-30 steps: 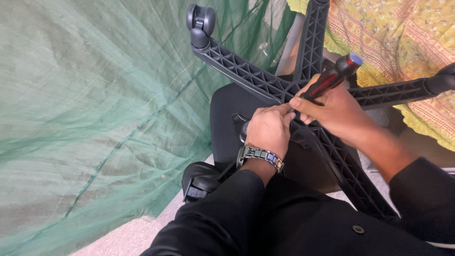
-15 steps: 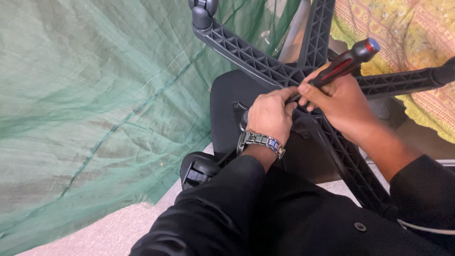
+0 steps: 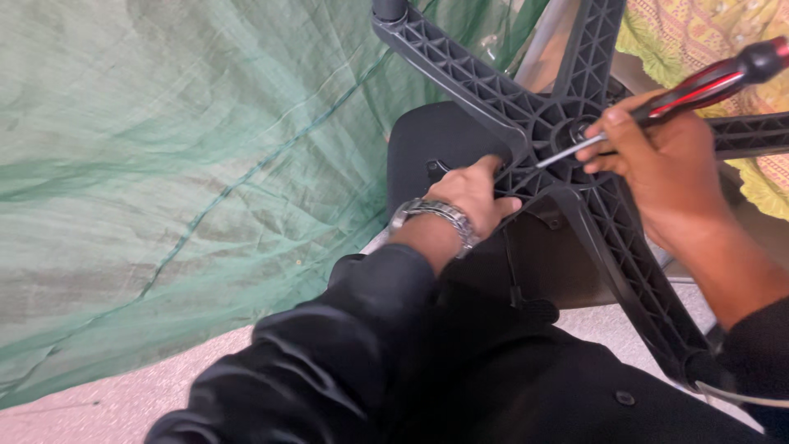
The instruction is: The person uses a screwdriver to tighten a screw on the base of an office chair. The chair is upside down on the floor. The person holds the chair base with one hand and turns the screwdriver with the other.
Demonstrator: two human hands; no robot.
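In the head view, an upturned black chair base (image 3: 567,140) with ribbed plastic spokes fills the upper right, its hub sitting just above the dark underside of the chair seat (image 3: 427,140). One spoke runs up and left to a castor stem (image 3: 389,10) at the top edge, another runs straight up, a third goes right, and a fourth slants down toward the lower right corner.

The left hand (image 3: 477,196) lies against the hub from the lower left, fingers curled round the ribbed edge where two spokes meet, closed on the plastic. A metal wristwatch (image 3: 436,215) sits on that wrist, just above a black sleeve (image 3: 345,345) that fills the lower middle of the frame.

The right hand (image 3: 657,160) comes in from the right, above the down-slanting spoke. Its fingers are wrapped tight about a screwdriver (image 3: 699,82) with a red and black handle; the handle sticks out past the hand toward the upper right corner, while the thin steel shaft runs down and left from the fingers, its tip resting at the hub centre, just to the right of the left hand's knuckles. The two hands are near each other, with the hub between them.

Green netting (image 3: 181,181) hangs over the left half of the view, a yellow patterned cloth (image 3: 699,33) lies behind the base at top right, and pale floor (image 3: 123,403) shows at the bottom left.
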